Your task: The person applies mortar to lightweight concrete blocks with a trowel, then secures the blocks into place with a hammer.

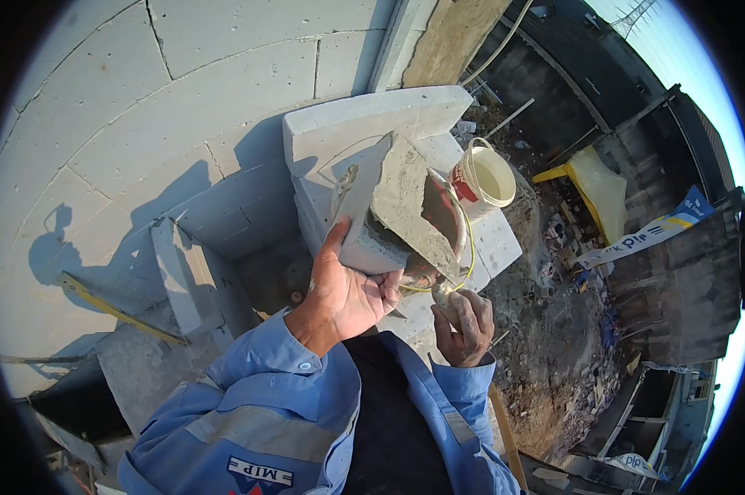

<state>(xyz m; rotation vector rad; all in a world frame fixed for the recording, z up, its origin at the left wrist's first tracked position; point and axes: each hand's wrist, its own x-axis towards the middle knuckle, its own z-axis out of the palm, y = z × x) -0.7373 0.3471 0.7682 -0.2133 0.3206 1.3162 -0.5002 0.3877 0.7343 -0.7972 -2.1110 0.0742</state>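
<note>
Holds a grey rectangular masonry block (375, 249) in the cupped left hand (345, 294); grips a flat, mortar-grey metal trowel (415, 234) over it in the closed right hand (465, 327), near a round white plastic bucket (465, 183).

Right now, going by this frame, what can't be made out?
Head view:
- trowel grip: mostly covered by the right hand
- red-rimmed container: contents largely blocked by the trowel
- white bucket label: wording too small
- block wall: left end lost past the picture's dark edge

Outdoor construction site, pale block wall (182, 91), rubble-strewn ground (546, 363)
</note>
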